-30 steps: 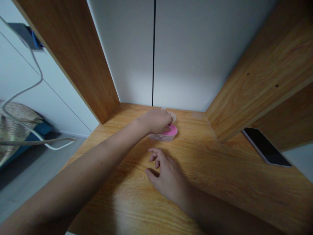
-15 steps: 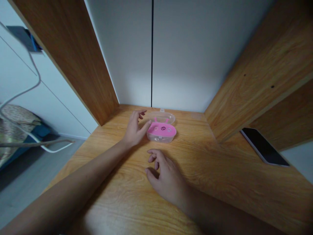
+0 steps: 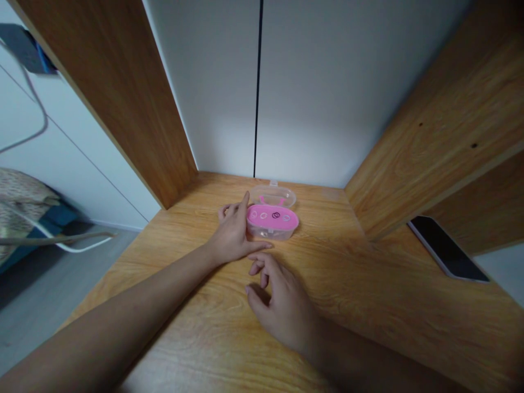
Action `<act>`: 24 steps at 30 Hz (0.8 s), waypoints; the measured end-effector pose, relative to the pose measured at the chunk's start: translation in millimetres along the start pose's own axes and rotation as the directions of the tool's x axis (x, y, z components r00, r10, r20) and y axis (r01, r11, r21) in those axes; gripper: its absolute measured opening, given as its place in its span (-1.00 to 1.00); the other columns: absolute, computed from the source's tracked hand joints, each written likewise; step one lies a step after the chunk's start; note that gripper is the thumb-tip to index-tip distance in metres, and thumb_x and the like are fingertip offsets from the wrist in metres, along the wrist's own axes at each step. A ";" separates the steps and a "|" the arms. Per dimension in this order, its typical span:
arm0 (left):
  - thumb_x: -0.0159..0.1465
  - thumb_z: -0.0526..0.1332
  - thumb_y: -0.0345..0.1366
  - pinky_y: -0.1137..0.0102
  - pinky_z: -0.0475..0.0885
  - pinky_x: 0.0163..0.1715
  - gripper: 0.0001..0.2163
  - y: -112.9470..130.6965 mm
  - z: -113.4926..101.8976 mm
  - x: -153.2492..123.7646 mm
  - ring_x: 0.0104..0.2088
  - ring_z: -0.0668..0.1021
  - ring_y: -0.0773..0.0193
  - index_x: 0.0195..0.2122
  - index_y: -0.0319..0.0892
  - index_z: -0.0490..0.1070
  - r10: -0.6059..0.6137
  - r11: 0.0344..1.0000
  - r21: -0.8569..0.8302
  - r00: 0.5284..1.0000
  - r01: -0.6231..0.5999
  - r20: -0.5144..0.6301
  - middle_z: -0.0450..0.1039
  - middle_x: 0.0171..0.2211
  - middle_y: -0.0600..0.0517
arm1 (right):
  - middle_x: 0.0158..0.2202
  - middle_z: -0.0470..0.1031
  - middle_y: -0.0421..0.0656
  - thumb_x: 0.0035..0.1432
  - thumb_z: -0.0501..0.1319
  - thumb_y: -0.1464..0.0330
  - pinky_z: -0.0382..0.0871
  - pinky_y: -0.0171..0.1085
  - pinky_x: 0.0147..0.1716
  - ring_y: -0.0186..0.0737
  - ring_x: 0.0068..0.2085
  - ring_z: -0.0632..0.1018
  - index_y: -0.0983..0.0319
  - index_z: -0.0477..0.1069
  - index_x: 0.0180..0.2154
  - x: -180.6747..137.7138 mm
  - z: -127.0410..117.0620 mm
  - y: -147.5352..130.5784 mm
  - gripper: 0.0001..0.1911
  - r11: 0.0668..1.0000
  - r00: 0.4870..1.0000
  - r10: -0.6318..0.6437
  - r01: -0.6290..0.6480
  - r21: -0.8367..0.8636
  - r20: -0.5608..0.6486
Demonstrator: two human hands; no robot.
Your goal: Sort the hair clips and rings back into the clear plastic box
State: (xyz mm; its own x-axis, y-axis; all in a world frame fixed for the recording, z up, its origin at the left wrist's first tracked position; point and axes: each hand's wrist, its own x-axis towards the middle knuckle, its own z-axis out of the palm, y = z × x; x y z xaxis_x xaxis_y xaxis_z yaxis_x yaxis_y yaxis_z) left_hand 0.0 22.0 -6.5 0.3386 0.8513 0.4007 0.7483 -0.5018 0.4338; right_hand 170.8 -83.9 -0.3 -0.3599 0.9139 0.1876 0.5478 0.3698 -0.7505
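Observation:
An oval clear plastic box (image 3: 272,233) stands on the wooden table, its clear lid (image 3: 273,192) hinged back toward the wall. Inside lies a pink insert (image 3: 268,222) with several small ring shapes on top, one dark and the others pale. My left hand (image 3: 234,232) is at the box's left end, thumb stretched along the front and the index finger along the side; it seems to touch the box. Nearer to me, my right hand (image 3: 280,300) hovers over or rests on the table with loosely curled fingers and thumb apart, holding nothing.
A dark-screened phone (image 3: 448,248) lies on the table (image 3: 196,327) at the right, beside a wooden panel (image 3: 429,136). White panels (image 3: 303,98) close off the back. At the left a white cable (image 3: 82,250) hangs in front of a patterned cloth (image 3: 20,191).
My left hand has come down and closer to the box's left end, its thumb moving from the top to the front. The right hand stays nearly where it was. The view has shifted slightly.

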 end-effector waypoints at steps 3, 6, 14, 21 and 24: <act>0.14 0.36 0.13 -0.06 0.02 0.20 0.13 -5.1 2.3 -1.0 0.18 0.38 -0.18 0.45 -0.21 -0.42 0.005 0.999 -0.038 1.000 -0.005 -0.005 0.36 0.18 -0.29 | -0.15 0.49 -0.17 0.09 0.19 0.50 0.42 -0.15 -0.16 -0.25 -0.26 0.50 0.14 0.27 0.04 -0.5 0.4 0.3 -0.55 1.000 1.000 0.008 -0.008 0.003 0.007; 0.15 0.38 0.06 -0.05 0.03 0.19 0.07 -9.0 2.4 -0.8 0.16 0.41 -0.14 0.45 -0.15 -0.34 -0.054 0.993 -0.109 0.999 0.053 -0.003 0.43 0.12 -0.21 | -0.14 0.48 -0.18 0.11 0.18 0.50 0.42 -0.14 -0.16 -0.26 -0.27 0.50 0.13 0.25 0.06 -0.8 0.6 1.2 -0.53 1.000 1.000 0.014 -0.014 0.015 0.020; -0.14 0.50 0.15 -0.03 0.16 0.16 -0.02 -3.1 -10.3 5.6 0.07 0.48 -0.15 0.24 -0.19 0.21 -0.225 0.962 -0.144 0.971 0.234 0.076 0.51 -0.02 -0.15 | -0.11 0.49 -0.12 0.12 0.17 0.50 0.42 -0.09 -0.10 -0.18 -0.18 0.51 0.14 0.21 0.10 -3.9 1.7 2.6 -0.50 0.998 0.998 -0.048 0.048 -0.032 0.028; -0.22 0.56 0.08 -0.11 0.04 0.27 0.10 -11.4 -6.5 4.5 0.11 0.49 -0.13 0.30 -0.21 0.11 -0.247 0.938 -0.234 0.967 0.256 0.065 0.51 0.04 -0.21 | -0.10 0.49 -0.10 0.12 0.16 0.49 0.43 -0.09 -0.10 -0.16 -0.17 0.52 0.16 0.22 0.10 -2.6 1.3 1.5 -0.51 0.998 0.998 -0.051 0.052 -0.030 0.026; -0.20 0.57 0.05 -0.12 0.11 0.25 0.09 -16.2 -3.7 3.1 0.09 0.51 -0.13 0.30 -0.21 0.11 -0.217 0.928 -0.298 0.975 0.223 0.054 0.52 0.01 -0.22 | -0.10 0.49 -0.10 0.12 0.16 0.50 0.43 -0.09 -0.10 -0.16 -0.16 0.52 0.16 0.22 0.10 -2.9 0.9 0.5 -0.51 0.998 0.998 -0.046 0.047 -0.032 0.029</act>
State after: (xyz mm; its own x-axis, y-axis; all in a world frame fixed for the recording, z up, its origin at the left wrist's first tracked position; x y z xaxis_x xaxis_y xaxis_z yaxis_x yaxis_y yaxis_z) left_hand -13.1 32.1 -9.3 0.1982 0.9470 0.2528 0.6002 -0.3211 0.7325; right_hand 171.4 -86.6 -1.8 -0.4071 0.8904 0.2035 0.5541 0.4179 -0.7200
